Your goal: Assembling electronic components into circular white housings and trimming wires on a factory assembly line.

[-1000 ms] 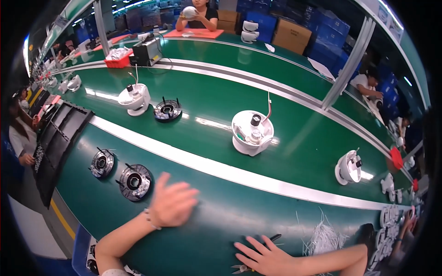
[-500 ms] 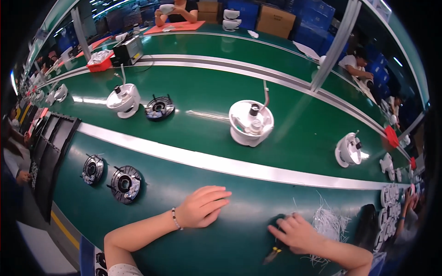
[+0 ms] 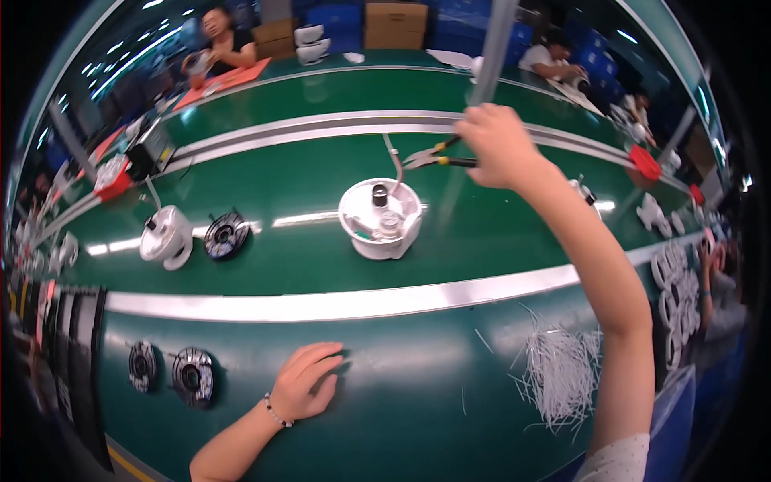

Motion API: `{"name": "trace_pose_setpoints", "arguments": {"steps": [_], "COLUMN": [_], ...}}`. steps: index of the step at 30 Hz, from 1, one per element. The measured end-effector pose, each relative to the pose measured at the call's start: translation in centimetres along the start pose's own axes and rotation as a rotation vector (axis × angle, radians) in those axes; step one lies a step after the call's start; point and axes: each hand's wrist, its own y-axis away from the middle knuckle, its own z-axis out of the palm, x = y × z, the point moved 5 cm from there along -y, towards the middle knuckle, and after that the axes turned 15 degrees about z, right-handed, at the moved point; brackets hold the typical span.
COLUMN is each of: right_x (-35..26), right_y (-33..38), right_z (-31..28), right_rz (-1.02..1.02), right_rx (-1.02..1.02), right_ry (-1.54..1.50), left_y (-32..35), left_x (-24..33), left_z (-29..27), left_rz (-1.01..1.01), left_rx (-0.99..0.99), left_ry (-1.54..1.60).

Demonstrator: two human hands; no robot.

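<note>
My right hand (image 3: 499,146) reaches far out with its fingers wrapped round a pair of pliers (image 3: 438,157) with black and yellow handles. The jaws are spread beside a wire lead (image 3: 397,165) that rises from a white round housing (image 3: 377,243). Whether the jaws touch the lead I cannot tell. Inside the housing are a black cylinder (image 3: 380,194) and a clear part (image 3: 390,226). Over the near worktop, my left hand (image 3: 305,381) is held open, fingers stretched out and holding nothing.
A heap of thin white strips (image 3: 558,376) lies on the near worktop (image 3: 418,426). Black ring-shaped parts (image 3: 193,377) with circuit boards lie at the left. Another white housing (image 3: 167,237) and a black ring part (image 3: 226,234) stand on the far surface. A metal strip (image 3: 337,304) divides both surfaces.
My right hand has lifted the pliers off the near worktop and carried them forward to the housing's lead. My left hand stays open. The whole view has shifted.
</note>
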Motion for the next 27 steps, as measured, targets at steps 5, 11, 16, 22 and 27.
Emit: {"name": "trace_pose_setpoints", "arguments": {"steps": [5, 11, 16, 22, 27], "right_x": [-3.7, -4.4, -5.1, -6.2, -4.5], "right_y": [-1.3, -0.9, -1.3, -1.2, 0.4], "right_z": [3.6, 4.8, 4.5, 4.9, 3.8], "right_rz": [-0.005, 0.028, 0.059, 0.0, 0.085], "right_rx": [-0.288, -0.379, -0.376, -0.33, -0.245], "right_ry": [0.081, 0.112, 0.161, 0.165, -0.042], "left_y": [0.9, 1.3, 1.8, 2.7, 3.7], "left_x": [-0.6, -1.4, -1.8, -2.2, -2.4], "left_z": [-0.9, -1.6, -2.6, -3.6, -4.8], "left_rz": [-0.051, -0.077, -0.078, -0.076, -0.083], "left_rx": [0.024, 0.019, 0.019, 0.03, 0.032], "left_ry": [-0.045, -0.047, -0.072, -0.091, -0.068]}}
